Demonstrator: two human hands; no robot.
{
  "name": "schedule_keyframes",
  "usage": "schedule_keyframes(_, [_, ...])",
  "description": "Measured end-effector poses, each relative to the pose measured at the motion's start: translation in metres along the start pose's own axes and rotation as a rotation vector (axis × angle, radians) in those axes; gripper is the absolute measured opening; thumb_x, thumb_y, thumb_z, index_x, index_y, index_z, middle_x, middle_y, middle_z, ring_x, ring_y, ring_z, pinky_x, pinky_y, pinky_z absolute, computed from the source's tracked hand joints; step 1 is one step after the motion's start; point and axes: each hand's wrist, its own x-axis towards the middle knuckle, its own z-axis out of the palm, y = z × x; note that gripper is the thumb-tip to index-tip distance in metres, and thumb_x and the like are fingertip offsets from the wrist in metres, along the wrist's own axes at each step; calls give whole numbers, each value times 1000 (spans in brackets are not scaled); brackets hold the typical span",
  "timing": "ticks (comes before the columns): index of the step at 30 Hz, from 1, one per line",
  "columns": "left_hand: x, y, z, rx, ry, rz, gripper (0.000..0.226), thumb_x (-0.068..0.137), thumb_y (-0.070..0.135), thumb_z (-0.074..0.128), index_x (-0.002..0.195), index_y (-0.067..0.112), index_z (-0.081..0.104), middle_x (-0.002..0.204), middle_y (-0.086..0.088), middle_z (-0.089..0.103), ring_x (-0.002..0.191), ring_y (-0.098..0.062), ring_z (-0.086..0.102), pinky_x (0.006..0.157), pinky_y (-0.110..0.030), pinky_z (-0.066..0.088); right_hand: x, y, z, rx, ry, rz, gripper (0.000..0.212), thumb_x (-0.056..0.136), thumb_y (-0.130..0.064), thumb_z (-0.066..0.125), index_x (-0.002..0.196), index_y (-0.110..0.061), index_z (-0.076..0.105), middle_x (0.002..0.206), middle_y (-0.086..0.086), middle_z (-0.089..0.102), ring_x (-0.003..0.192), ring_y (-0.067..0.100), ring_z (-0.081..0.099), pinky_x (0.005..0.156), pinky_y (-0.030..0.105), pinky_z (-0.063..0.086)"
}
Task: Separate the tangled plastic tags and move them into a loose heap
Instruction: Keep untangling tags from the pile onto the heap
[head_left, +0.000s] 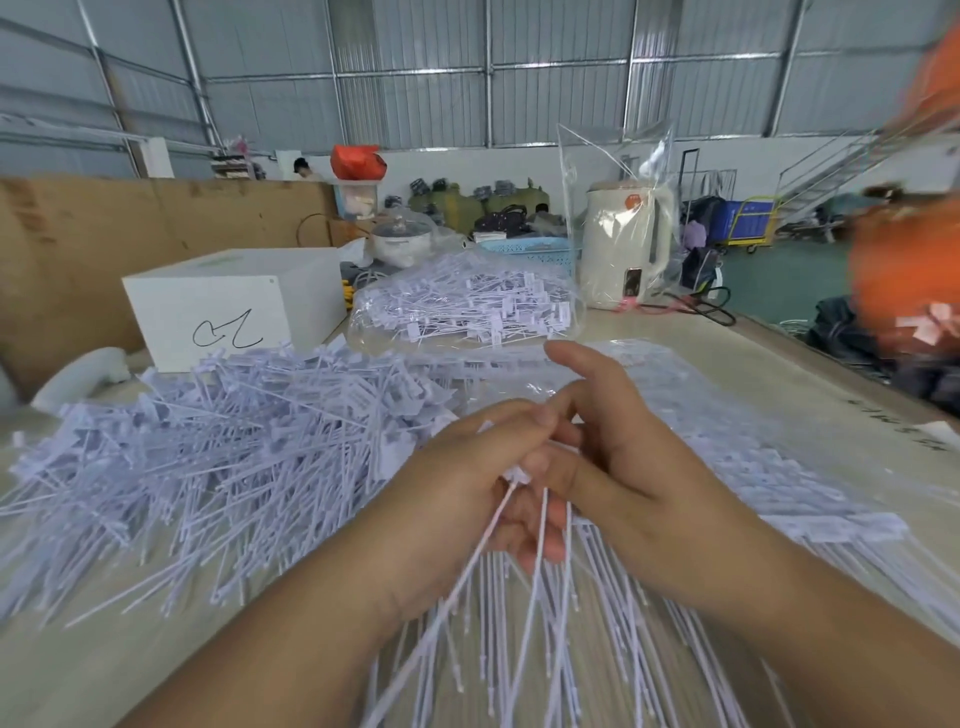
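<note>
Nearest the camera, a fan of thin white plastic tag stems (524, 623) hangs toward the table edge, gathered at the top between both hands. Left hand (467, 483) has its fingers curled round the bunch, thumb pressed against the heads, likely to anchor it while strands are drawn free. Right hand (608, 441) pinches at the same knot, index finger raised and extended, the rest folded in; probably teasing out one tag. Left of the hands, a broad loose heap of white plastic tags (208, 447) lies on the pale wooden table (779, 364), evidently where separated tags go. To the right, flat clear bags of tags (753, 467). Beyond, a bulging clear bag of tags (462, 306), a white cardboard box (234, 306) and a cream electric kettle in plastic wrap (623, 244).
</note>
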Motion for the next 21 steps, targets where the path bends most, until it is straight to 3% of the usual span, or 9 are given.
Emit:
schedule_keyframes(2, [2,-1,-1,-74,-13,-29,25,87,29,61,95,5,68,59,-13,58,41,-20,53,43,-24,43,0,-1,-1,1,-16,19,58,87,-58,55,138,-46,31,94,-10,60,80,15,69,80,45,53])
schedule_keyframes(4, [4,-1,-3,-103,13,-22,18,90,21,57,92,6,68,56,-11,57,40,-19,52,41,-23,41,-1,-5,-7,-40,-64,52,58,86,-67,51,132,-33,45,85,-8,64,80,18,68,80,51,52])
schedule_keyframes(6, [5,1,-7,-119,58,11,18,85,21,56,87,9,69,54,-9,56,39,-17,51,40,-21,40,0,-9,-14,-135,-99,100,42,87,-69,44,99,-32,61,74,0,63,72,24,64,73,55,50])
schedule_keyframes(9, [6,4,-13,-29,101,52,13,78,27,63,76,19,73,53,-6,56,38,-14,49,39,-19,39,0,-8,-22,-261,-114,149,39,88,-63,47,71,-28,51,55,-3,43,51,17,43,55,41,40])
schedule_keyframes(11, [4,3,-13,74,68,63,5,77,24,70,72,24,70,52,-5,55,37,-14,46,37,-18,36,0,-9,-22,-302,-151,123,29,89,-55,49,71,-32,52,52,-8,41,48,10,38,51,36,35])
schedule_keyframes(14, [0,1,-7,116,34,84,16,79,26,74,67,26,64,52,-6,55,36,-12,44,35,-17,32,0,-13,-19,-326,-160,80,22,92,-49,52,78,-36,63,52,-7,46,45,14,40,49,34,35])
schedule_keyframes(16, [1,1,-2,99,80,127,18,78,30,69,63,25,61,51,-6,54,36,-12,43,37,-17,32,0,-15,-17,-326,-94,52,24,95,-44,54,78,-31,65,51,-7,47,44,10,38,46,27,32])
schedule_keyframes(21, [4,-2,7,-129,207,167,20,77,26,64,60,21,56,48,-5,47,32,-11,33,40,-18,31,3,-22,2,-342,152,8,31,93,-42,52,71,-22,63,53,-7,53,48,11,48,50,35,41])
